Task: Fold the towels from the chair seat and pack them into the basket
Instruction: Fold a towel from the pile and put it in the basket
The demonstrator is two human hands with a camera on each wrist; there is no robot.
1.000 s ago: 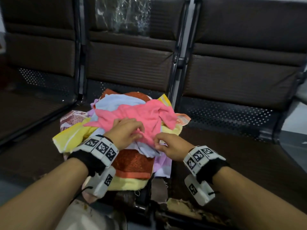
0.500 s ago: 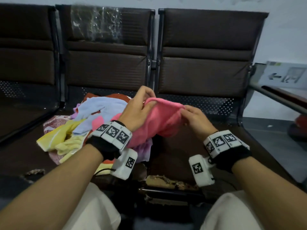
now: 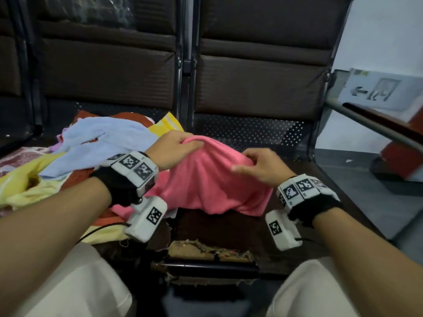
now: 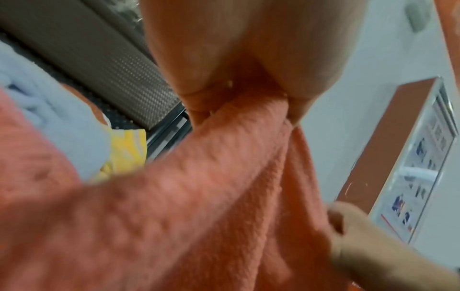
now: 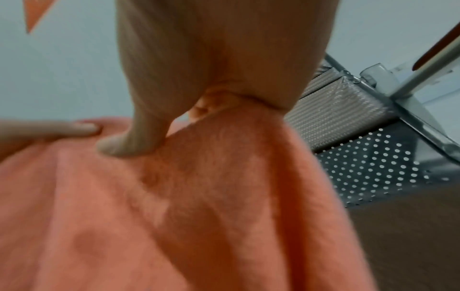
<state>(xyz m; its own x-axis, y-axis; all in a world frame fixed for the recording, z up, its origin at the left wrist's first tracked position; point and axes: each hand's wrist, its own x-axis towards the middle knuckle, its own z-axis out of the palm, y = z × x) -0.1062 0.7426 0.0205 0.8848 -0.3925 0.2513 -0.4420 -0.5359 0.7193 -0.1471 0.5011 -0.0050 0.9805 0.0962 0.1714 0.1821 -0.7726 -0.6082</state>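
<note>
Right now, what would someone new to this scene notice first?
The pink towel, held up between the left hand and right hand over the dark chair seat. Left of it lies a bright heap of towels, light blue on top.

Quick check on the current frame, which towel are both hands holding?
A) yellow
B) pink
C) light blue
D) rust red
B: the left hand and the right hand each pinch the top edge of the pink towel, which hangs between them over the chair seat, while the light blue towel lies in the pile to the left.
</note>
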